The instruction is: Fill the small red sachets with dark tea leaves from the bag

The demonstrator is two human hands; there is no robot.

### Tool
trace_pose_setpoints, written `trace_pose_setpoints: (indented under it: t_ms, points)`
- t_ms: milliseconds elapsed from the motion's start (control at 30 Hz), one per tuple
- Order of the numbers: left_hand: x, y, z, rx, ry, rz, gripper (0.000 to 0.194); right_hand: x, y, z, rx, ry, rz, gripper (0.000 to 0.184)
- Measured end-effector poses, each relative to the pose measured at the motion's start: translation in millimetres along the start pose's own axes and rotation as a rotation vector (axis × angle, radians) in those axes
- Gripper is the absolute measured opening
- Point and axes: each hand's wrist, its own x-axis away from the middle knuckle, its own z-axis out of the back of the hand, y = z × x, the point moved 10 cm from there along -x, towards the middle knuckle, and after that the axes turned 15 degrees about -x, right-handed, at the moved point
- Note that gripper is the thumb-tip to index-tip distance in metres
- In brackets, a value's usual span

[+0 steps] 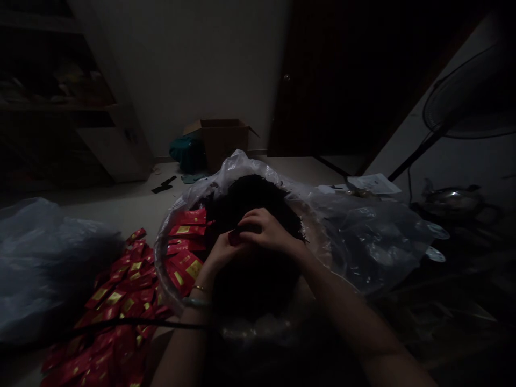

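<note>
My [217, 252] left hand and right hand [266, 230] close together on a small red sachet [234, 237], held just above a heap of dark tea leaves [253, 196] lined with a plastic bag [371, 247]. More red sachets [116, 301] lie beside it on my left.

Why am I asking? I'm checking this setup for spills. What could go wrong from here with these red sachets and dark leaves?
Spilling seems likeliest: the left hand and right hand work a small red sachet over the heap of dark loose leaves, so leaves could scatter onto the clear plastic bag. The left forearm, close by, might knock the loose pile of red sachets. Dim light may hide a torn sachet.
</note>
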Motion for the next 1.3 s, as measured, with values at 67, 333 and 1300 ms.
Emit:
trace_pose_setpoints:
  t_ms: [67,333,1300]
  points:
    - [0.5,0.8,-2.4,-0.030,-0.015,0.000,0.033,0.4,-4.1,-19.8,0.059,-0.113,0.010,0.015]
    - [0.4,4.4,-1.7,-0.106,-0.002,-0.045,0.034,-1.6,5.3,-23.4,-0.159,-0.052,-0.134,0.002]
    - [22.0,37.7,11.7,-0.376,-0.013,-0.303,0.027,39.3,12.0,-27.5,0.386,-0.365,-0.049,0.012]
